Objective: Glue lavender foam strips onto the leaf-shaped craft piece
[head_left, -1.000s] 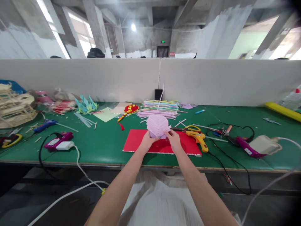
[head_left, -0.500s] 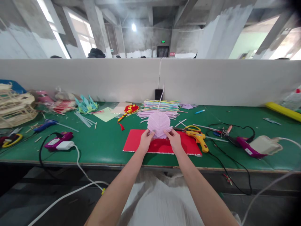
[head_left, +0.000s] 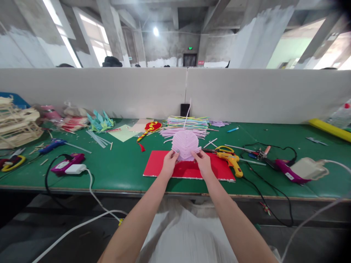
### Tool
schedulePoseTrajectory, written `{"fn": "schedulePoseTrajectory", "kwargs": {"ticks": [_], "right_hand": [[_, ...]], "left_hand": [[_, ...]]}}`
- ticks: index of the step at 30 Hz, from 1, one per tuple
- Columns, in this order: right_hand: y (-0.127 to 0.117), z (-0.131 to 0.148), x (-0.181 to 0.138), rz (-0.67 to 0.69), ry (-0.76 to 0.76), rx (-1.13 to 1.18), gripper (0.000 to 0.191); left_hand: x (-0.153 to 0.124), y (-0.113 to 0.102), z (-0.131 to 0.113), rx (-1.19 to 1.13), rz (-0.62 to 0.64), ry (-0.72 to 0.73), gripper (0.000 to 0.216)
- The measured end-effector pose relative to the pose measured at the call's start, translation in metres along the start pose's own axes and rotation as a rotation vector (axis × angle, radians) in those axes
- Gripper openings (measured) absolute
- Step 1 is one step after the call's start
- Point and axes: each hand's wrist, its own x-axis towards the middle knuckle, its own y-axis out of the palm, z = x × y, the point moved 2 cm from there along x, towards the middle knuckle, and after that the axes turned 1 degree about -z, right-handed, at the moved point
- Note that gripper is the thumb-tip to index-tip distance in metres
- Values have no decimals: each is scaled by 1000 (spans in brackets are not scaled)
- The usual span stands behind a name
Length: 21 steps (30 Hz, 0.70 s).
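Between my two hands is a pale purple leaf shape (head_left: 185, 143) made of ribbed strips that look like pipe cleaners, with a long thin stem rising from its top. My left hand (head_left: 171, 160) pinches its lower left edge between thumb and fingers. At the lower right edge, my right hand (head_left: 201, 160) grips it the same way, by a few strip ends that stick out. Beneath the leaf lies a red board (head_left: 156, 166) on the table. A yellow glue gun (head_left: 230, 160) rests at the board's right end, close to my right hand.
Coloured pipe cleaners (head_left: 175, 123) lie in a pile behind the leaf. On the green table (head_left: 117, 168) are a red and yellow fan-shaped ornament (head_left: 153, 126), a blue glue gun (head_left: 53, 146), purple plug adapters (head_left: 65, 165) and trailing cords. A white partition (head_left: 109, 91) stands at the back.
Both hands keep their hold on the leaf shape. My left fingers have shifted very slightly at its edge; the rest looks the same.
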Motion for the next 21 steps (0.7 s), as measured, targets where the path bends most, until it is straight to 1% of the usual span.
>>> {"fn": "schedulePoseTrajectory", "kwargs": {"ticks": [14,21], "right_hand": [[1,6,-3,25,2,-6,44],[2,5,-3,28,2,-9,46]], "left_hand": [[0,-3,0,19,-57,14,58],[0,-3,-1,53,-70,59,58]]}}
